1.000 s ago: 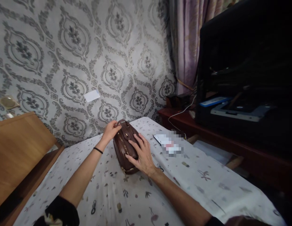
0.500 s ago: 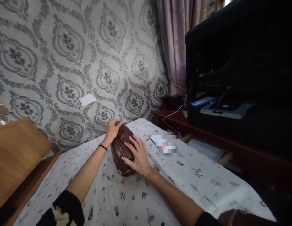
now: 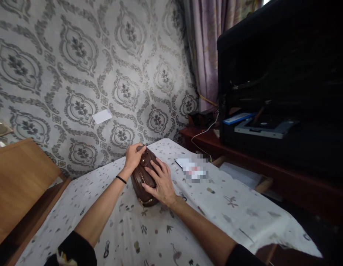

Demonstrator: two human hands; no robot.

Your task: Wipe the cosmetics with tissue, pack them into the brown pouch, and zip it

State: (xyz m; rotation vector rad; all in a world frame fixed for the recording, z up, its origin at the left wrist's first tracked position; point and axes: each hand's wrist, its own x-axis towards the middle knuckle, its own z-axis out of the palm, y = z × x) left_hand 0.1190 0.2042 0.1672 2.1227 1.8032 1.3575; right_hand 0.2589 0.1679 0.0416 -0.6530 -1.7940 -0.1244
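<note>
A brown leather bag (image 3: 137, 183) with gold-coloured zips and a small flap lies on the patterned white sheet. At its far left end my left hand (image 3: 132, 158) grips the bag, the thumb over the top edge and the other fingers hidden behind it. My right hand (image 3: 163, 185) rests on the bag's front and right side with its fingers spread across the leather. To the right of the bag, apart from both hands, a phone (image 3: 180, 164) lies on the sheet, its screen mostly blurred out.
A wooden headboard (image 3: 21, 184) stands at the left, and a papered wall (image 3: 91, 66) rises behind the bed. On the right a large black television (image 3: 265, 59) stands on a dark red cabinet (image 3: 243, 159) with an open drawer (image 3: 240, 174). A white cable (image 3: 200, 135) hangs there.
My left hand has shifted slightly right along the bag's far end, its thumb farther over the top. The right hand stays nearly in place, and the view has moved a little.
</note>
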